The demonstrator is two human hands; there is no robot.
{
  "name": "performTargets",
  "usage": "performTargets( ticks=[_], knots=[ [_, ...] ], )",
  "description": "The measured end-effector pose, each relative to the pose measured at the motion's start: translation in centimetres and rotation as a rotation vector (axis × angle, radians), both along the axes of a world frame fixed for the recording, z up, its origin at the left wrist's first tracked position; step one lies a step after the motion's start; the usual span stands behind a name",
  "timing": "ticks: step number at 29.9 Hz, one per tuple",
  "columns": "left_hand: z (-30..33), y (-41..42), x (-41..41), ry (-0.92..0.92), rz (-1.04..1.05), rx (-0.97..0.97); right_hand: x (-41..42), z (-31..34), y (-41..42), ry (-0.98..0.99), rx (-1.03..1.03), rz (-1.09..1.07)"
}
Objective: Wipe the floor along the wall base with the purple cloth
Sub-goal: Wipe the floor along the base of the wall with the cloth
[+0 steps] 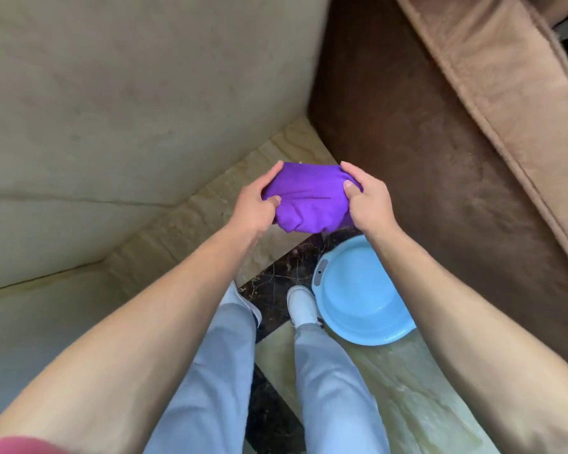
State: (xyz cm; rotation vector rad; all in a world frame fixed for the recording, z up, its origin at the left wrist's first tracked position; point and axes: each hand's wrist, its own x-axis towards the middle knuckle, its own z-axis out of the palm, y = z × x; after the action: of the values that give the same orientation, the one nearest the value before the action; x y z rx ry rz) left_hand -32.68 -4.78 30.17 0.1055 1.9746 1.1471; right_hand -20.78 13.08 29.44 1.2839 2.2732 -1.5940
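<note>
Currently, the purple cloth (310,199) is held bunched in the air between both hands, well above the floor. The left hand (254,204) is closed on the cloth's left side, with the fingers curled over the far edge and the thumb pressed into the fabric nearer the body. The right hand (368,199) is closed on the opposite side in the same manner, its thumb pinching a fold against the fingers. Between the two hands the cloth is gathered into a rounded bundle, with creases running across it. Below the right hand and forearm, a light blue basin (361,296) is seen resting on the floor; it is partly hidden by that forearm. Beneath the hands, the pale marbled floor (404,388) with a dark inlaid strip is visible, along with light blue trouser legs and white shoes. To the left of the left hand, the beige wall (112,109) is met by the floor along its base. Beyond the right hand, a brown upholstered sofa (423,142) stands beside the basin.
</note>
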Motion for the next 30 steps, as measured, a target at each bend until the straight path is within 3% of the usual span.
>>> performTargets(
  ticks=[3,8,14,22,26,30],
  knots=[
    [-5.3,1.3,-1.9,0.004,0.013,-0.008,-2.8,-5.3,0.9,-0.020,0.102,0.007],
    [-18.5,2.5,-5.4,0.152,0.079,-0.008,-8.1,-17.6,2.3,0.050,0.225,0.103],
    [-30.1,3.6,-5.7,0.344,0.122,-0.039,-13.1,-28.7,3.8,0.098,0.472,0.269],
    [-36.2,5.6,-9.2,0.574,0.205,-0.035,-19.5,-35.8,5.4,0.305,0.523,0.171],
    [-37.4,4.3,-9.2,0.436,0.067,-0.323,-19.3,-36.7,5.1,0.069,0.543,0.162],
    [-37.8,2.0,-7.8,0.510,-0.053,-0.440,-17.5,-36.8,1.6,0.055,0.846,0.285]
  ],
)
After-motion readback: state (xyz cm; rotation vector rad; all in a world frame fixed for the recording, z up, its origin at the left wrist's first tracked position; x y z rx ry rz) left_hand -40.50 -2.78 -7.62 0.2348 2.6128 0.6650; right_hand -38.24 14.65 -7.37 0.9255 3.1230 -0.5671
